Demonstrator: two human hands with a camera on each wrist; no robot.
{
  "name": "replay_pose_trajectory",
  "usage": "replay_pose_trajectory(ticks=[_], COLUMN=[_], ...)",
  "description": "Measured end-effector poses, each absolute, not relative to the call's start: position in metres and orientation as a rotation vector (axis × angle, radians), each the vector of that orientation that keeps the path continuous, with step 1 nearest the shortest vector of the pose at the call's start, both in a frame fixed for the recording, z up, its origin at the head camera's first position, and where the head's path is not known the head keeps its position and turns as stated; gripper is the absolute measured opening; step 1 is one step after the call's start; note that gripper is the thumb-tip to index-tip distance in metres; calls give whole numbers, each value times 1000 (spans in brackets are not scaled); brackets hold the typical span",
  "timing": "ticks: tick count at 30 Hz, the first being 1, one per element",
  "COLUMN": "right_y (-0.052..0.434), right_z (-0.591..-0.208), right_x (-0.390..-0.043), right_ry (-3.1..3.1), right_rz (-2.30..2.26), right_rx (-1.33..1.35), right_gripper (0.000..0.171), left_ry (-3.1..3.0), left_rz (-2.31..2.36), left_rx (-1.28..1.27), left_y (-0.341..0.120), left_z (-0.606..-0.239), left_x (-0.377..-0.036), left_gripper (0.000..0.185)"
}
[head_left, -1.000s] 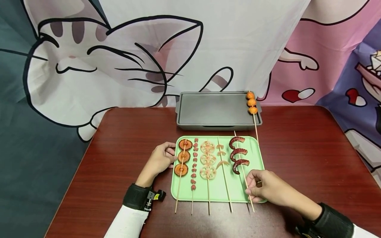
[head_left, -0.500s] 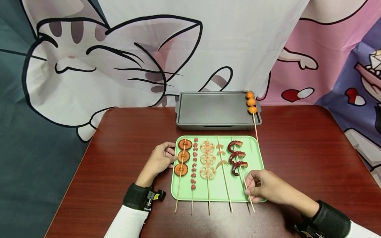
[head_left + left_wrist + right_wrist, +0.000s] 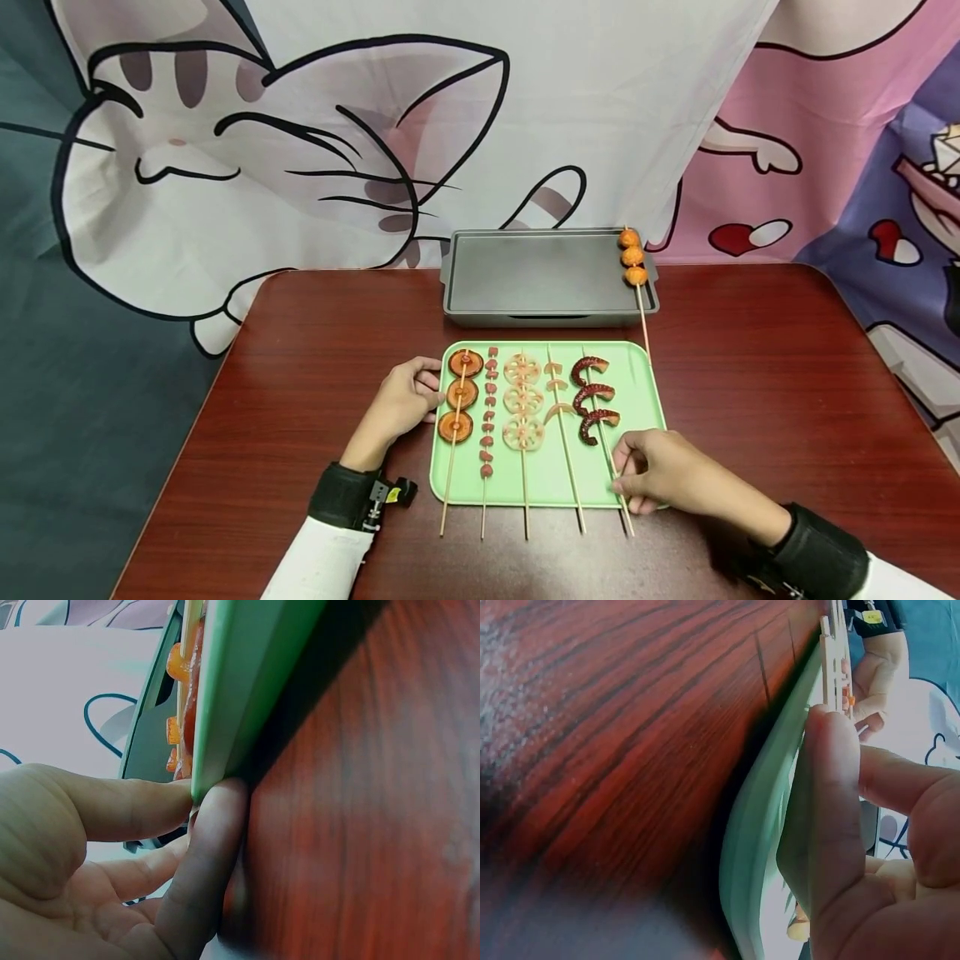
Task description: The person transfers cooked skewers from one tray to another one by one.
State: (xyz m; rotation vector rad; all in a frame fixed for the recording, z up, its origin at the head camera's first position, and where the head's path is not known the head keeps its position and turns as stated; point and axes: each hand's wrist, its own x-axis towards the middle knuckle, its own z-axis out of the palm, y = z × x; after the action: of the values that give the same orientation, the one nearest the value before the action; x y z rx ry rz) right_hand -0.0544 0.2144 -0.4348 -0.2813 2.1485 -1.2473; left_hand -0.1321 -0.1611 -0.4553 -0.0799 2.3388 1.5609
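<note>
A green tray (image 3: 645,392) holds several skewers side by side. My right hand (image 3: 624,477) pinches the bare stick of the octopus skewer (image 3: 592,402) near the tray's front right corner. In the right wrist view its fingers (image 3: 832,802) lie over the tray's rim (image 3: 754,847). My left hand (image 3: 433,392) holds the tray's left edge. The left wrist view shows its fingertips (image 3: 217,802) pinching the rim (image 3: 240,682). Left of the octopus skewer lie a pale-piece skewer (image 3: 558,400), a lotus root skewer (image 3: 522,402), a small red-piece skewer (image 3: 489,408) and a round orange-slice skewer (image 3: 459,400).
A grey griddle pan (image 3: 540,279) stands behind the tray, with an orange ball skewer (image 3: 633,254) lying across its right end, its stick reaching toward the tray. The dark red table (image 3: 765,392) ends at a cartoon cat curtain (image 3: 300,150).
My right hand has drawn the octopus skewer toward me and a little left, so it now lies parallel with the others. The left hand has stayed put.
</note>
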Motion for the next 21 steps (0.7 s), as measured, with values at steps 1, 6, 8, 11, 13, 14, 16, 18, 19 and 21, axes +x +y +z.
replay_pose_trajectory(ticks=[1,6,8,11,13,14,16,18,19,21], right_y=[214,210,211,212,213,213,214,213,213,213], right_z=[-435,-435,-435,-433,-432,-430,-427,-422,-420,-414], right_x=[-54,-53,-53,-54,-55,-55,-56,-58,-59,-61], right_ry=[2162,2192,2205,2239,2283,2312,2397,2500,2549,2662], right_rz=[-1238,-1214,-1201,-1162,-1122,-1100,-1041,-987,-966,-930], right_rx=[-286,-306,-322,-354,-393,-414,-475,-549,-584,-673], right_gripper=[22,24,24,24,25,25,24,22,20,16], left_ry=[2339,2338,2339,2342,2344,2344,2344,2344,2344,2344], left_rz=[1560,1559,1559,1557,1556,1556,1557,1560,1561,1562], left_rx=[-80,-82,-84,-85,-86,-86,-87,-87,-88,-91], left_y=[-161,-161,-161,-161,-161,-161,-161,-161,-161,-161], left_z=[-455,-455,-455,-455,-455,-455,-455,-456,-456,-455], left_x=[-132,-132,-132,-133,-133,-133,-132,-132,-132,-132], left_gripper=[47,47,47,47,47,47,47,47,47,47])
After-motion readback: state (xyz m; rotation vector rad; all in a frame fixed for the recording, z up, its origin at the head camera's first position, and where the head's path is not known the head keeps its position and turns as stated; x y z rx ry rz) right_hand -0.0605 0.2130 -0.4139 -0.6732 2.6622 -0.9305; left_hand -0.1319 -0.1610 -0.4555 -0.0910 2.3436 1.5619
